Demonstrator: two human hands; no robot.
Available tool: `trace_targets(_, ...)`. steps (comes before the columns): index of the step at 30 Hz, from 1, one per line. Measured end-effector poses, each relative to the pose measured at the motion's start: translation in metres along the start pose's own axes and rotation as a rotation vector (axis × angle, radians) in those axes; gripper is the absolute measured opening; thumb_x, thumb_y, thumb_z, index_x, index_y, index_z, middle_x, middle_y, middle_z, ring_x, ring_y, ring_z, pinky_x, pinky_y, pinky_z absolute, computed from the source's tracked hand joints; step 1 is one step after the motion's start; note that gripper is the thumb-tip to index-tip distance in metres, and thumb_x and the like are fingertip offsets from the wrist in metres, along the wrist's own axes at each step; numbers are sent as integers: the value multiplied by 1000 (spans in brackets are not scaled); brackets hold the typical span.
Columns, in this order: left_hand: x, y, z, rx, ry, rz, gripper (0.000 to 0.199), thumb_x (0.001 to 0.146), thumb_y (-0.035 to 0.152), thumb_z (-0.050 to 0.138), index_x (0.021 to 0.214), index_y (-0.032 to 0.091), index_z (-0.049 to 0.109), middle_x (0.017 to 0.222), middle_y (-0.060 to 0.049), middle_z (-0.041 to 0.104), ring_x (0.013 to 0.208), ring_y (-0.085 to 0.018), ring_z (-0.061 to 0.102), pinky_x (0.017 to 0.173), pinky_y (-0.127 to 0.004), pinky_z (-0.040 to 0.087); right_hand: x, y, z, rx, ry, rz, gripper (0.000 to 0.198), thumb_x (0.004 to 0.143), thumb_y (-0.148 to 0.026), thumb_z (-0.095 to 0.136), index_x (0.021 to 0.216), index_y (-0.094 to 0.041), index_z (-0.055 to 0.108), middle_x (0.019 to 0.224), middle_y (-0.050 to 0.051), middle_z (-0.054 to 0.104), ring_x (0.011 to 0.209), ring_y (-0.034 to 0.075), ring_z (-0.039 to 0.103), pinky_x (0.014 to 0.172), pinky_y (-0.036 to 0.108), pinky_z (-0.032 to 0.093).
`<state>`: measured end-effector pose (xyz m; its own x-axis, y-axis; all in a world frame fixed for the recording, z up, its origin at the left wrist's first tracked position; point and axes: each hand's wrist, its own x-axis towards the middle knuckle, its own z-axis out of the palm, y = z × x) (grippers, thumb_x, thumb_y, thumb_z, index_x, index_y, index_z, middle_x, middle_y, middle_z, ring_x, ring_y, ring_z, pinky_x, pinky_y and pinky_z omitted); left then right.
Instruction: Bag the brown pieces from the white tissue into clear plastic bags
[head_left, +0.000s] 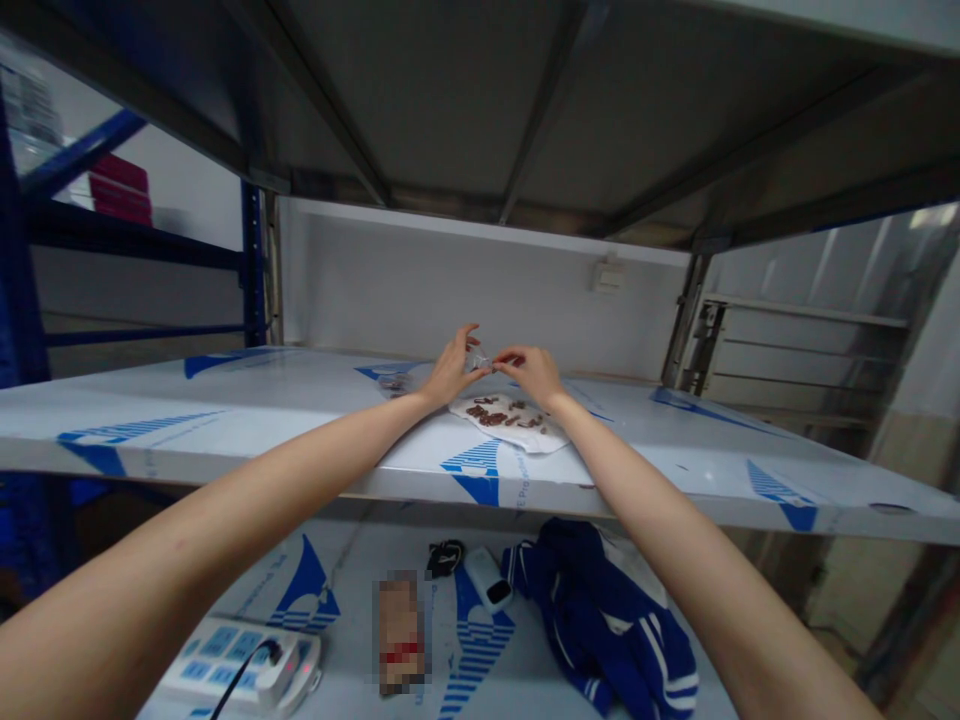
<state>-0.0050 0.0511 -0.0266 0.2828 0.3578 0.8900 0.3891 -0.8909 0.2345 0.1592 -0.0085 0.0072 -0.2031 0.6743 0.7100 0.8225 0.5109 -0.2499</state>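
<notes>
Above the middle shelf, my left hand (450, 372) holds what looks like a small clear plastic bag (477, 357), its thumb stretched toward the right and its fingers curled above. My right hand (535, 374) has its fingertips pinched together right at the bag's edge; whatever is between them is too small to make out. Under both hands lies a white sheet (541, 438) of paper or cloth, with many small reddish-brown pieces (491, 414) and a few greyer bits scattered on it. Left of my left wrist, another clear bag (395, 383) with small contents rests on the shelf.
The film-covered shelf (300, 420) sits below a low metal shelf (450, 110). On the lower level are a power strip (232, 665) with a black cable, a blurred-out item (401, 630), a pale rounded device (487, 580), a small black item (445, 557) and a blue jacket (592, 610).
</notes>
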Motion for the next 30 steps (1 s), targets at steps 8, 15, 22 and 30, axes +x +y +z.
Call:
trace_targets(8, -1, 8, 2, -2, -80, 43, 72, 71, 25, 68, 129, 19, 27, 112, -12, 52, 101, -23, 51, 86, -40, 43, 4, 2, 2, 199, 163, 57, 15, 75, -22, 65, 88, -17, 69, 84, 6, 70, 74, 16, 62, 68, 26, 45)
trace_targets(15, -2, 18, 3, -45, -125, 79, 70, 72, 26, 67, 129, 19, 26, 112, -12, 52, 101, -23, 52, 87, -40, 43, 3, 2, 3, 212, 44, -10, 11, 77, -23, 63, 81, -18, 71, 83, 5, 71, 79, 17, 64, 73, 26, 44)
trace_targets(22, 3, 14, -3, 37, 24, 25, 72, 70, 21, 69, 128, 19, 27, 110, -11, 53, 98, -22, 52, 87, -40, 42, 3, 7, -1, 37, 111, 85, 20, 82, -28, 57, 92, -17, 70, 93, 6, 69, 80, 18, 60, 73, 27, 43)
trace_targets(30, 5, 17, -11, 131, 117, -42, 69, 70, 19, 70, 126, 21, 29, 110, -10, 55, 100, -24, 53, 89, -43, 38, -5, 15, 16, -53, -407, -73, 15, 75, -25, 64, 88, -21, 71, 93, 4, 70, 85, 16, 63, 77, 24, 43)
